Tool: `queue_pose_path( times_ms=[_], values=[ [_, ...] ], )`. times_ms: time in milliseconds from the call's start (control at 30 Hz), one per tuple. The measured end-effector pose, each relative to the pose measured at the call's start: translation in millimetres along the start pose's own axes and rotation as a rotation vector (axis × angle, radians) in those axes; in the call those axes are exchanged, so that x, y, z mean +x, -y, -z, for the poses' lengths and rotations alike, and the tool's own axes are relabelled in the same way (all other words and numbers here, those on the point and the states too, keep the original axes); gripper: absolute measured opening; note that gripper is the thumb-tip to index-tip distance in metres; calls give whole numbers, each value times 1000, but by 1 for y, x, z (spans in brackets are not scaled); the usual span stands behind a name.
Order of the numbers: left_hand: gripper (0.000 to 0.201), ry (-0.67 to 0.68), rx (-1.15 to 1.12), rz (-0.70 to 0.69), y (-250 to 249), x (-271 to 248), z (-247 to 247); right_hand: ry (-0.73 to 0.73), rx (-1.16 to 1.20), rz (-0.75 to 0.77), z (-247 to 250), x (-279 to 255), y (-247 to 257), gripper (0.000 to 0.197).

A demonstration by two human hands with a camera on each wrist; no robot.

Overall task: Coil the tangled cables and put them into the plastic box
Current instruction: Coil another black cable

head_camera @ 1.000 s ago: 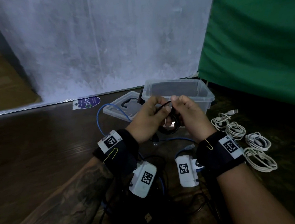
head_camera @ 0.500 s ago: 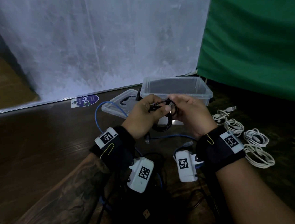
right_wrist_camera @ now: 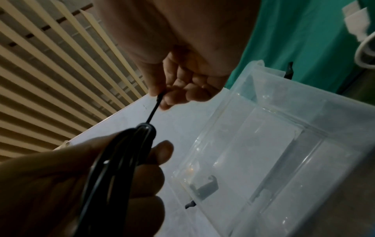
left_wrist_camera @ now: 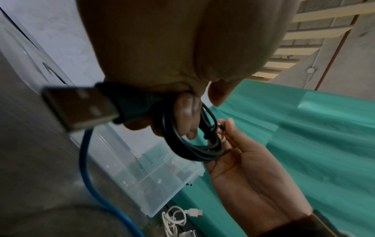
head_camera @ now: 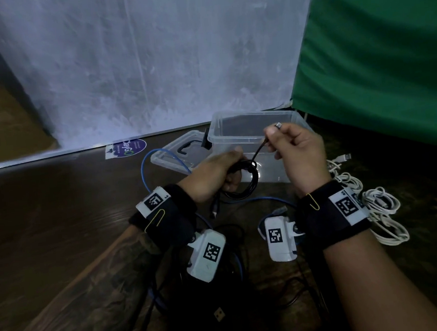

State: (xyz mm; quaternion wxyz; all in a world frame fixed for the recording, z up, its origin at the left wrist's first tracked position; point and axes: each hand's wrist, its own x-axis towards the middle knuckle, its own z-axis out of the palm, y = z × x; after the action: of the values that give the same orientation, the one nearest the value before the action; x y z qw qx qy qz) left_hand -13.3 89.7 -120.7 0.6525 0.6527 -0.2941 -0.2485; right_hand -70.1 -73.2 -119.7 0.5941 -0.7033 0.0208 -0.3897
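Head view, left to right: a blue cable (head_camera: 158, 158) loops on the dark floor (head_camera: 58, 219) at ten o'clock from the hands, beside the clear lid (head_camera: 174, 156). The left hand (head_camera: 213, 177) grips a coiled black cable (head_camera: 248, 184), fingers curled through the loops. The right hand (head_camera: 294, 153), at two o'clock from the coil, pinches that cable's free end (head_camera: 259, 150) between thumb and fingertips, over the plastic box (head_camera: 247, 118). White cable bundles (head_camera: 379, 204) lie at four o'clock from the box.
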Motion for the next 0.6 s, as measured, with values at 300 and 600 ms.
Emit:
queue_pose_path(
  times_ms=[300, 600],
  values=[
    [26, 115, 201, -108, -8, -7, -2, -173, 54, 80, 0, 0, 3, 17],
    [23, -6, 19, -257, -11, 1, 23, 65, 325, -94, -2, -2, 5, 16]
  ],
)
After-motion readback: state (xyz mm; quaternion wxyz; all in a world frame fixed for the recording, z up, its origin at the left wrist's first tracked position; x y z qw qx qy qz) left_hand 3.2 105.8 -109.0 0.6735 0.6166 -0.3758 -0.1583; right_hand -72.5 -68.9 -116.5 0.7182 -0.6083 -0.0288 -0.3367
